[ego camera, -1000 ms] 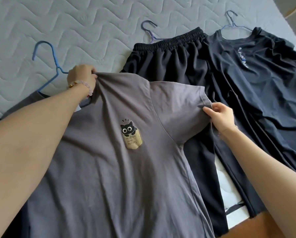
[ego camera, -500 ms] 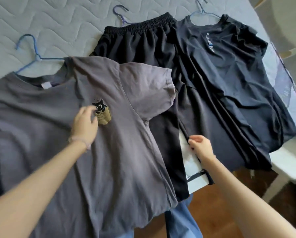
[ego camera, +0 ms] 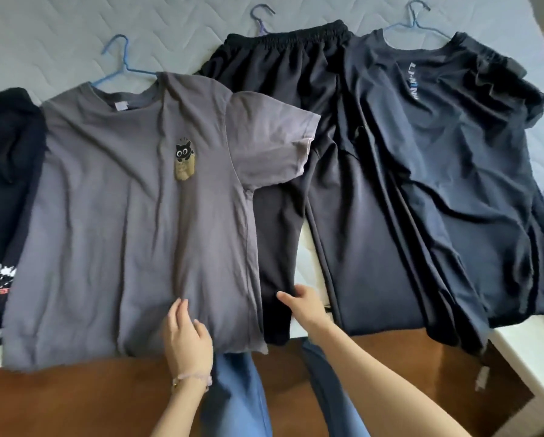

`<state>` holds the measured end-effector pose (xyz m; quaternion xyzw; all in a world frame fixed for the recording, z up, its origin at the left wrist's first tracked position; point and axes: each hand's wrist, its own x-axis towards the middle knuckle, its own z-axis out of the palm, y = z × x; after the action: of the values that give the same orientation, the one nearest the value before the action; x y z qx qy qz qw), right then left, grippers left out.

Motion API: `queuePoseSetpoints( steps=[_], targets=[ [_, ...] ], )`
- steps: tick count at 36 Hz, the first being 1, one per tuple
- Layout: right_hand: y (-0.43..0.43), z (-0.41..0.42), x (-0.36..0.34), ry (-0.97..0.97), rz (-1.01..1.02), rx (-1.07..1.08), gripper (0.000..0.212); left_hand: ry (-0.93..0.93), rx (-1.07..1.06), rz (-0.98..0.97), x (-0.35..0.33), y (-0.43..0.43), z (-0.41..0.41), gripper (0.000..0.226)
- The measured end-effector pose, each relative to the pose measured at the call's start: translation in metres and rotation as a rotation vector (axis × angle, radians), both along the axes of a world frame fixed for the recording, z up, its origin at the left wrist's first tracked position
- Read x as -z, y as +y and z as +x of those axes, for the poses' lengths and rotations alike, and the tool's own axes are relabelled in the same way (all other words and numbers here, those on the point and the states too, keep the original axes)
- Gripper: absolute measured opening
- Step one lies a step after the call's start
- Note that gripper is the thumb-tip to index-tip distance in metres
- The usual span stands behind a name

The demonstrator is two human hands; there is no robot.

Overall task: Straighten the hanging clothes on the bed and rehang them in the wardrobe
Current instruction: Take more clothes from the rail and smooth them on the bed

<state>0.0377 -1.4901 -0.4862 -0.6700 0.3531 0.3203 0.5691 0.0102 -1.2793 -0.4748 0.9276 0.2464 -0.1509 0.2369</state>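
Note:
A grey T-shirt (ego camera: 112, 200) with a small cat print lies flat on the bed on a blue hanger (ego camera: 124, 63). My left hand (ego camera: 187, 337) rests flat on its lower hem, fingers apart. Right of it lie black trousers (ego camera: 299, 99) on a purple hanger (ego camera: 261, 18). My right hand (ego camera: 305, 305) touches the trousers' left leg near its lower end, fingers loosely spread. Further right a dark navy T-shirt (ego camera: 453, 159) with pale lettering lies on a blue hanger (ego camera: 417, 22).
A black garment (ego camera: 2, 184) with a white print lies at the far left. The quilted grey mattress (ego camera: 75, 26) stretches behind the clothes. Below the bed's white edge (ego camera: 523, 354) is brown wooden floor (ego camera: 59, 402). My blue-jeaned legs (ego camera: 239, 395) stand against the bed.
Both hands slid down from the grey shirt's shoulders to the hems. The shirt now lies flatter. The view pulled back, showing the black garment at the left.

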Motion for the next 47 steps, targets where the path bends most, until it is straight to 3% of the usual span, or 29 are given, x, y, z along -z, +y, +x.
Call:
queuePoseSetpoints(
  steps=[4, 7, 9, 12, 16, 19, 21, 24, 28, 34, 36, 39, 43, 47],
  targets=[
    [-0.021, -0.012, -0.007, -0.056, 0.046, -0.018, 0.023, -0.055, -0.009, -0.04, -0.019, -0.057, -0.027, 0.034],
    [-0.038, -0.021, -0.006, -0.111, 0.01, 0.007, 0.006, -0.06, 0.199, -0.13, -0.018, -0.096, -0.038, 0.041],
    [-0.048, -0.025, -0.004, -0.146, -0.059, 0.031, 0.021, -0.076, 0.346, -0.18, -0.011, -0.115, -0.038, 0.048],
    [-0.062, -0.024, -0.004, -0.193, -0.127, 0.075, 0.025, -0.088, 0.581, -0.136, -0.009, -0.131, -0.031, 0.041],
    [-0.079, -0.022, 0.001, -0.168, -0.15, 0.038, 0.026, -0.017, 0.652, -0.169, 0.009, -0.148, -0.041, 0.069],
    [-0.084, -0.022, 0.005, -0.128, -0.105, -0.025, 0.027, 0.07, 0.401, -0.247, 0.006, -0.164, -0.051, 0.048],
    [-0.086, -0.023, 0.009, -0.113, -0.105, -0.071, 0.023, 0.035, 0.104, -0.201, 0.008, -0.166, -0.051, 0.053],
    [-0.086, -0.023, 0.01, -0.102, -0.098, -0.101, 0.024, 0.218, 0.051, -0.136, 0.01, -0.165, -0.045, 0.065],
    [-0.086, -0.026, 0.01, -0.055, -0.075, -0.096, 0.033, 0.237, -0.247, -0.053, 0.011, -0.145, -0.027, 0.066],
    [-0.082, -0.031, 0.014, -0.025, 0.041, -0.098, 0.053, 0.208, -0.261, 0.003, 0.008, -0.113, -0.014, 0.067],
    [-0.077, -0.031, 0.009, -0.019, 0.1, -0.094, 0.044, 0.189, -0.273, -0.001, 0.006, -0.112, -0.012, 0.064],
    [-0.071, -0.036, 0.007, 0.012, 0.214, -0.109, 0.012, 0.149, -0.295, -0.028, 0.004, -0.115, -0.014, 0.055],
    [-0.067, -0.048, 0.011, 0.052, 0.165, -0.164, 0.009, 0.188, -0.351, -0.127, 0.006, -0.118, -0.019, 0.062],
    [-0.058, -0.06, 0.008, 0.079, 0.097, -0.175, 0.007, 0.295, -0.637, -0.173, 0.002, -0.109, -0.008, 0.057]
  ],
)
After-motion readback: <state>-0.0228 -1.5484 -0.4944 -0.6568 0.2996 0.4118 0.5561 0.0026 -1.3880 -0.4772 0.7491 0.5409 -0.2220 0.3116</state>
